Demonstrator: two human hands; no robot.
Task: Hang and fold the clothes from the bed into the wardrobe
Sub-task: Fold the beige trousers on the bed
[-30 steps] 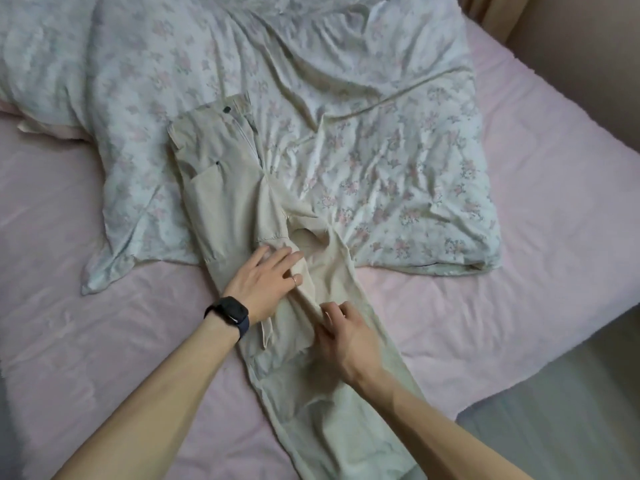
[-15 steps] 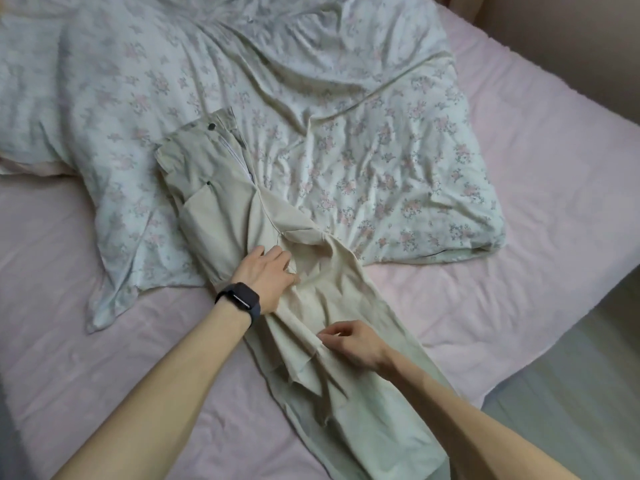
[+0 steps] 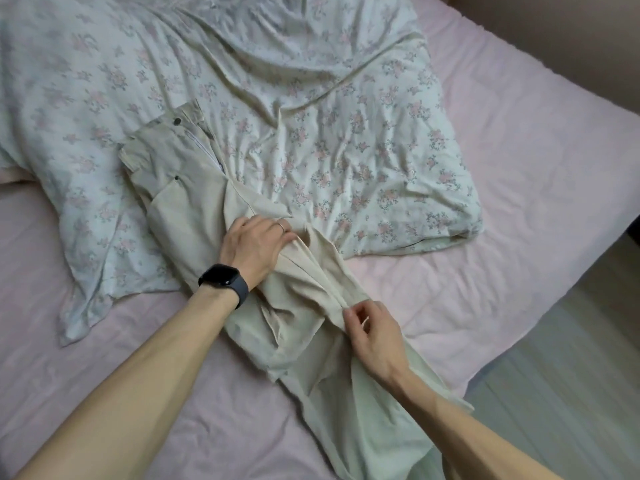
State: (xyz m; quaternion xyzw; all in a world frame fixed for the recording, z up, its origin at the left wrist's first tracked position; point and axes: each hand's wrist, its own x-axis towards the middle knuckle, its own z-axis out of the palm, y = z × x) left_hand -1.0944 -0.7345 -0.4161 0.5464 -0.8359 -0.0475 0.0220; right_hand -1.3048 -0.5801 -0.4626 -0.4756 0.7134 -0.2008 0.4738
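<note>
A pair of beige trousers (image 3: pixel 187 206) lies lengthwise on the bed, waistband with a dark button at the far end, legs running toward me and over the bed's near edge. My left hand (image 3: pixel 254 245), with a dark watch on the wrist, lies on the crotch area with its fingers curled into the cloth. My right hand (image 3: pixel 372 332) pinches a ridge of the trouser leg between thumb and fingertips, a little nearer to me. The wardrobe is not in view.
A rumpled floral duvet (image 3: pixel 329 116) covers the far half of the pink bed sheet (image 3: pixel 519 188), under the trousers' waist. The wall (image 3: pixel 571 36) stands at the far right. The floor (image 3: pixel 554 393) shows along the bed's right edge.
My left hand has shifted from lying flat to bunching the cloth at the crotch. My right hand has moved right along the leg and pulled up a fold.
</note>
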